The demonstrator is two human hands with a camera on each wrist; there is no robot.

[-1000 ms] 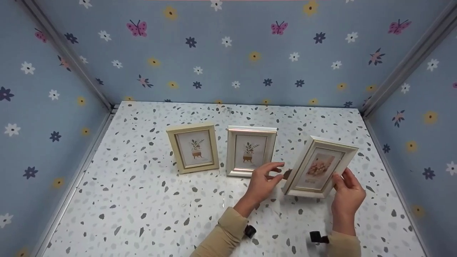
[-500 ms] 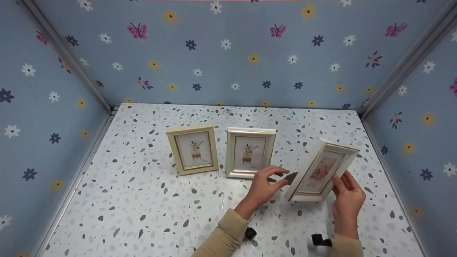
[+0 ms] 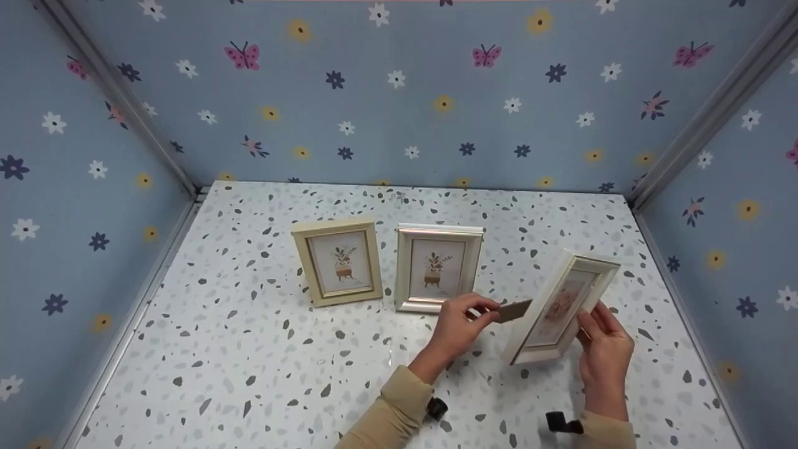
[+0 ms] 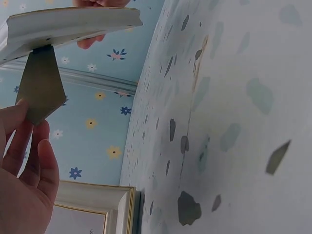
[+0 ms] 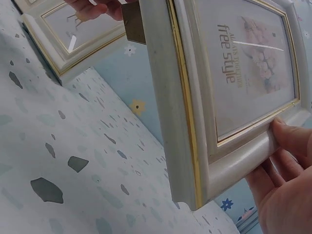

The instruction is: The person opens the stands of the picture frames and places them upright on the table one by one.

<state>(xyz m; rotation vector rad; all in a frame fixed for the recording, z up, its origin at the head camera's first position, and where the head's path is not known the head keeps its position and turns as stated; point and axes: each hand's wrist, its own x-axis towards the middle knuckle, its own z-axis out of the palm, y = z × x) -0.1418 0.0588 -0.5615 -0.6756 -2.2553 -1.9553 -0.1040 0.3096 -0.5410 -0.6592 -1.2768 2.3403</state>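
Observation:
My right hand (image 3: 605, 352) grips the side of a white picture frame (image 3: 530, 340) with gold lines, holding it tilted up off the table; a pink flower print (image 5: 261, 56) shows behind its glass. Out from the frame's back sticks a brown stand leg (image 4: 43, 85), and my left hand (image 3: 460, 324) pinches its free end between thumb and fingers. Just behind the left hand stands a silvery-white picture frame (image 3: 404, 268) with a potted-plant print. To its left a cream-yellow picture frame (image 3: 303, 252) with a similar print stands upright.
The white speckled table (image 3: 249, 349) carries all of this. Blue flowered walls (image 3: 399, 93) enclose it at the back and on both sides. Black wrist mounts (image 3: 437, 408) sit at both sleeves.
The right hand's picture frame has turned more edge-on and dropped slightly. Its stand leg has swung farther out from the back, with the left hand now pinching it.

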